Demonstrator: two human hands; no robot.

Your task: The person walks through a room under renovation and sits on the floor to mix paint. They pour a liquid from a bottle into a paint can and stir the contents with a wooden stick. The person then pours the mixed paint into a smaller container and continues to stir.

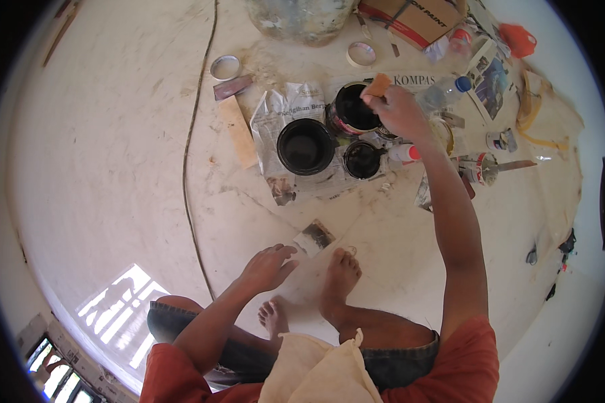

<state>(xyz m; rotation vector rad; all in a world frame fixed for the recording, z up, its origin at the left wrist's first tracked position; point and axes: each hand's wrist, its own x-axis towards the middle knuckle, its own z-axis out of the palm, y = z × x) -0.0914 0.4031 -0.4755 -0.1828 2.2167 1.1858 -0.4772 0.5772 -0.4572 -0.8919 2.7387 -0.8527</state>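
Floor (101,168) pale, smooth, faintly smudged; brownish scuffs toward the upper middle. Lower left of the frame, a bright barred patch of window light shines off it; past it, at the corner, I see a window (59,376) with dark frames. Pale wall (595,134) down the right side. A thin dark cable (193,134) runs from top centre down toward the seated person's knee.

Upper centre: sheets of newspaper (265,144) on the floor, dark stain at the lower left corner. On them, a black tub (306,172), a labelled can (343,126) just up and right of it, a smaller pot (361,176) below the can; all dark inside. The right hand (402,114) pinches a small orange-brown piece (378,85) at the can's upper right rim; touching or just above, I cannot tell.

Left hand (269,266), lower centre, holds nothing, fingers loosely spread, near a dark-and-pale card (316,235) on the floor. Left of the newspaper, a tan strip (237,131). Top of the frame: a stained bucket (302,20), a cardboard box (413,20). Upper right, a crumpled orange bag (517,41).
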